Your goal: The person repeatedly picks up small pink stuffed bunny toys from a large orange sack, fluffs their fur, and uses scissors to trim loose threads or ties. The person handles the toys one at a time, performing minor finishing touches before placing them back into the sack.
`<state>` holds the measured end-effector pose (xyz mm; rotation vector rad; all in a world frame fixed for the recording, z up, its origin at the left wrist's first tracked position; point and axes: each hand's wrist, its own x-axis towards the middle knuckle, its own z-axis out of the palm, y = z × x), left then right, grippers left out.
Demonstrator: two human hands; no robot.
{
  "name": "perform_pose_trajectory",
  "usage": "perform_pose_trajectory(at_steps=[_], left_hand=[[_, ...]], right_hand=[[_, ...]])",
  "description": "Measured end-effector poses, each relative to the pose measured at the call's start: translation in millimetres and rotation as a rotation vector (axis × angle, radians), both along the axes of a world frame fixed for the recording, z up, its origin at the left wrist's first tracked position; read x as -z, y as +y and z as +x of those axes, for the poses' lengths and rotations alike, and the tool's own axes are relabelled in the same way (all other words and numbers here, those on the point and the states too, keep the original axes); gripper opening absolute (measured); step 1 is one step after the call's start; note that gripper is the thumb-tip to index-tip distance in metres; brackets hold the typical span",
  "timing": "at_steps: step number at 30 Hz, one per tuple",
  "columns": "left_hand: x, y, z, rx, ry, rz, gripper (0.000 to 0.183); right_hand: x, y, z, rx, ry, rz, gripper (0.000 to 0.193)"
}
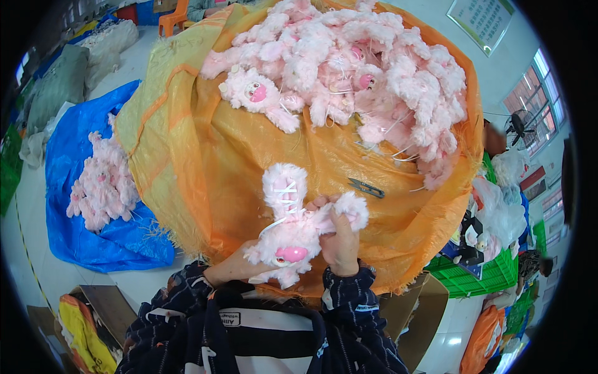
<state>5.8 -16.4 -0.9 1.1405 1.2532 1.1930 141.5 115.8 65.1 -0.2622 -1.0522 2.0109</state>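
Observation:
A pink plush toy [288,232] is held low over the orange sheet, its round pink muzzle towards me and white lacing along its body. My left hand [242,262] reaches under the toy from the left and supports it; most of that hand is hidden by the fur. My right hand [341,244] pinches one fluffy limb [352,210] at the toy's right side, thumb on top. Fingertips show beside that limb. Up and to the right of the toy, a pair of thread snips [366,187] lies on the sheet.
A large heap of similar pink plush toys [349,56] covers the far part of the orange sheet [205,187]. More lie on a blue sheet [62,230] at left. Green crates [483,274] stand at right, cardboard boxes [112,305] near me. Part of another person [494,138] shows at far right.

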Motion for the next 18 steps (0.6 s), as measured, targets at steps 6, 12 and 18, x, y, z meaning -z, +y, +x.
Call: perform_pose_trajectory(at_steps=[6,12,18], left_hand=[[8,5,-2,-0.007,-0.016,-0.056,0.063],[-5,2,-11,-0.124,-0.07,0.011,0.048],[-27,3,-28,-0.149,-0.257,-0.01,0.048]], right_hand=[[1,-5,-4,0.156,-0.158,0.049,0.03],[3,7,-8,0.223,-0.267,0.288,0.048],[6,0,-8,-0.091,-0.434,0.405,0.06]])
